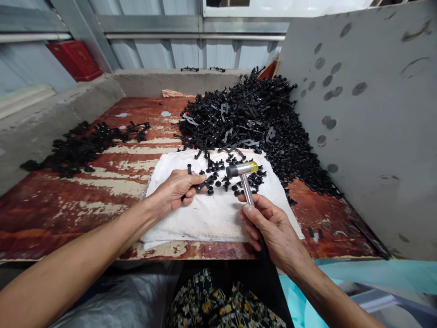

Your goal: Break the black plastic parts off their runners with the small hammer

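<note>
My left hand (180,187) is closed on a black plastic part (204,184) with knobbed ends, held just over the left half of a white cloth (205,223). In my right hand (268,223) is a small mallet (241,170) with a metal head, one dark grey face and one yellow face. My fingers wrap its handle, and the head is raised over the cloth. Beneath and around the mallet head lie several loose black round-based pieces (217,183). Part of the left-hand piece is hidden by my fingers.
A big heap of black plastic parts (239,114) rises behind the cloth, against a grey spotted panel (368,114). A smaller pile (78,150) lies on the left of the worn red-brown tabletop (44,218). A low concrete ledge (99,93) borders the back and left.
</note>
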A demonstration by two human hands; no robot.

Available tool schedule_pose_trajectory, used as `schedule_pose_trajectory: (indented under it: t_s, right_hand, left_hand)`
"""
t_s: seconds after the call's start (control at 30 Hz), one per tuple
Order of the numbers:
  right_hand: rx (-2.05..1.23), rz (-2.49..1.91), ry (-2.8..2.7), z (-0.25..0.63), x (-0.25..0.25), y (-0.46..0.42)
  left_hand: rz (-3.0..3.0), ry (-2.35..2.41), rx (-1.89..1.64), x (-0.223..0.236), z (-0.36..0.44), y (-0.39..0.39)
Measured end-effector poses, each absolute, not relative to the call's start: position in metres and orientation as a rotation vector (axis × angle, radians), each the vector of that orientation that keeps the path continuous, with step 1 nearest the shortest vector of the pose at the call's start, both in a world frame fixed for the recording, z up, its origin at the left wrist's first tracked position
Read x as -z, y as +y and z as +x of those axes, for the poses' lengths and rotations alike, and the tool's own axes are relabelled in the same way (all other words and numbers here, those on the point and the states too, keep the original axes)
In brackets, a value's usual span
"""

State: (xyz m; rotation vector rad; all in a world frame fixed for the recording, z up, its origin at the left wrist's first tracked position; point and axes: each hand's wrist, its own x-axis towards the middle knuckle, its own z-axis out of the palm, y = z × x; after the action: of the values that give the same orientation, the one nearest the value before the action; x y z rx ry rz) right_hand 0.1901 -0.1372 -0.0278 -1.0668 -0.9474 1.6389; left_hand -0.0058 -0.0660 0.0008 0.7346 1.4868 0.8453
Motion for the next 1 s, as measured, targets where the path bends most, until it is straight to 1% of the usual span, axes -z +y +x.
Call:
schedule_pose_trajectory:
  t_s: [0.33, 0.47, 0.53, 0.67, 0.73, 0.83, 1.0]
  right_hand:
    - [-1.636, -1.083, -0.998, 0.192, 0.030, -0.138]
    - [-1.574, -1.152, -1.189, 0.195, 0.027, -0.139]
    - [-1.411, -1.233, -1.407, 0.198, 0.024, -0.136]
    - [-0.841, -1.257, -1.839, 0.203, 0.019, -0.123]
    - [-0.618, -1.232, -2.000, 0.204, 0.019, -0.114]
    - [-0.407, -1.269, -2.223, 0.203, 0.023, -0.103]
    - [-0.218, -1.309, -2.404, 0.201, 0.027, -0.099]
  left_hand:
    - [0.811, 1.559, -0.835, -0.002, -0.007, -0.064]
    - [0.833, 1.569, -0.822, -0.003, -0.008, -0.060]
    - [0.852, 1.584, -0.802, -0.005, -0.007, -0.058]
    - [0.869, 1.608, -0.754, -0.008, -0.008, -0.054]
    - [0.868, 1.603, -0.744, -0.008, -0.009, -0.053]
    - [0.872, 1.596, -0.739, -0.008, -0.008, -0.052]
    - [0.862, 1.623, -0.737, -0.010, -0.006, -0.052]
